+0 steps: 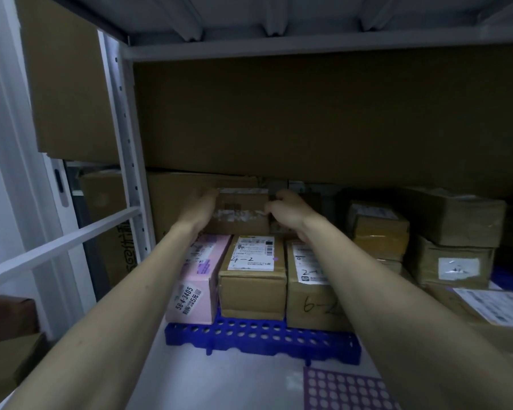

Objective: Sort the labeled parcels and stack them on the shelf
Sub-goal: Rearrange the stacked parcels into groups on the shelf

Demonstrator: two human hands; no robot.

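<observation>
Nearest on the shelf floor (pixel 219 377) lies a purple perforated sheet (pixel 347 390), and just beyond it a blue perforated pallet (pixel 261 338) carries the front row: a pink box (pixel 194 287) at the left, a brown parcel marked 4-2 (pixel 253 279) in the middle and a parcel marked 6-2 (pixel 311 294) partly behind the right forearm. To the right stand stacked brown cartons (pixel 456 241) with labels.

Further in, behind that row, both arms reach to a taped brown parcel (pixel 239 214) in the second tier. The left hand (pixel 200 210) lies along its left end, fingers fairly straight and pressed against the cardboard. The right hand (pixel 285 208) holds the right end, fingers curled over the top corner; whether the thumb is under it I cannot tell.

This looks like seating or squaring the parcel at the back. To do it well, press evenly from both ends so it slides straight, keep it level and clear of the low beam of the big carton (pixel 323 119) overhead, and watch that the forearms do not nudge the front row off the pallet. Leave its label side readable.
</observation>
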